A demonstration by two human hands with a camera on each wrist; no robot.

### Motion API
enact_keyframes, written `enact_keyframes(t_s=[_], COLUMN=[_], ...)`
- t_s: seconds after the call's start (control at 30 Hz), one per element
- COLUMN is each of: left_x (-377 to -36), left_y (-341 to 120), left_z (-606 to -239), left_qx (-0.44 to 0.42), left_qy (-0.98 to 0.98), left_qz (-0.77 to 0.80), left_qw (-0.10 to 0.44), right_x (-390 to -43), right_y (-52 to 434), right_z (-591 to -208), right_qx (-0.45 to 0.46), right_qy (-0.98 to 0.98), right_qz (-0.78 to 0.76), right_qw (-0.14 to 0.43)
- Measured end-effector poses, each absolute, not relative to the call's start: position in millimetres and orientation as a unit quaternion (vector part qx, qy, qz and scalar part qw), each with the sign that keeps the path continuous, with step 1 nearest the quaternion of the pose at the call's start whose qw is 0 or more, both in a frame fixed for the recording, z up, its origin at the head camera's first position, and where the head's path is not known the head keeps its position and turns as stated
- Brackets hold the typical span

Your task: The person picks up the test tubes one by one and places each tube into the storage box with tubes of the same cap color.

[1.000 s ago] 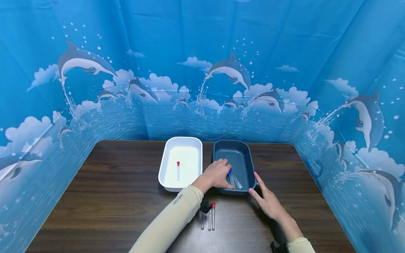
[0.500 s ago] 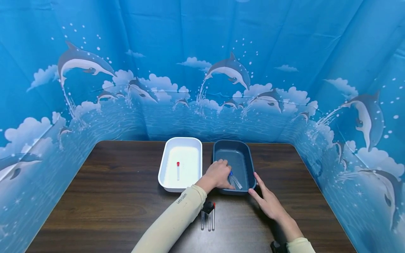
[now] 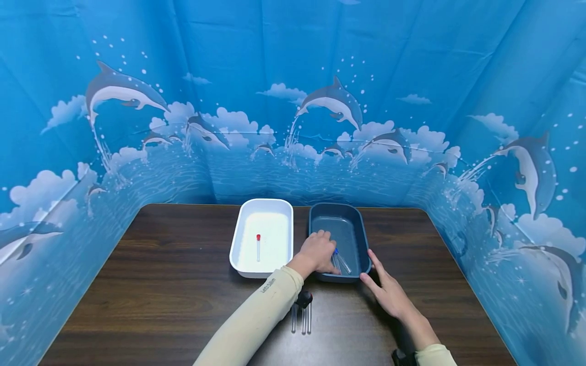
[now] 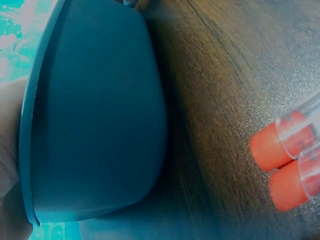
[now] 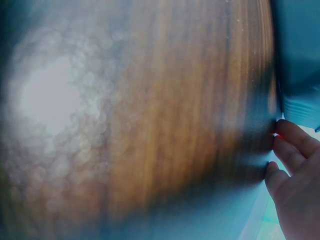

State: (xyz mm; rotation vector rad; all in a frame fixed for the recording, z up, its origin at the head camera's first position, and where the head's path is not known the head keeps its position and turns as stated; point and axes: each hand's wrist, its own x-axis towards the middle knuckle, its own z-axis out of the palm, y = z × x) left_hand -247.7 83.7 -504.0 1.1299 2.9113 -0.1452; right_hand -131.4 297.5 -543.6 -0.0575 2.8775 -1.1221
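My left hand reaches over the left wall of a dark blue-grey tray, thumb toward its near end. Its fingertips are hidden down inside, so I cannot tell what they hold. Right beside the thumb, several clear test tubes with blue caps lie in that tray. My right hand rests against the tray's near right corner, fingers and thumb extended. Under my left wrist, clear test tubes lie on the table, their upper ends covered; the left wrist view shows two red caps on them.
Left of the dark tray stands a white tray holding one red-capped test tube. Both trays sit toward the back of a dark wooden table. A blue dolphin curtain hangs behind and at both sides.
My left forearm and hand have shifted slightly to the right, and the wrist camera now covers the red caps on the table. My right hand has stayed at the tray corner.
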Motion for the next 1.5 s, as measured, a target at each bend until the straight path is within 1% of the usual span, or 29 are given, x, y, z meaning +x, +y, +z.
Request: enact_keyframes(t_s=[0.47, 0.7, 0.9, 1.5], left_x=[-247.2, -246.7, -244.5, -245.0], left_y=[86.4, 87.0, 86.7, 86.0], left_z=[-503.6, -503.5, -500.1, -502.3], left_qx=[0.353, 0.35, 0.35, 0.352], left_qy=[0.933, 0.933, 0.933, 0.932], left_qz=[-0.064, -0.074, -0.082, -0.081], left_qw=[0.013, 0.024, 0.015, 0.013], right_x=[-131.1, -130.6, -131.3, -131.4], right_y=[297.8, 297.9, 298.4, 298.5], right_z=[-543.8, -543.8, -543.7, -544.1], right_qx=[-0.016, -0.019, -0.018, -0.022], right_qy=[0.93, 0.93, 0.93, 0.931], right_qz=[-0.365, -0.365, -0.365, -0.365], right_qw=[0.027, 0.027, 0.025, 0.023])
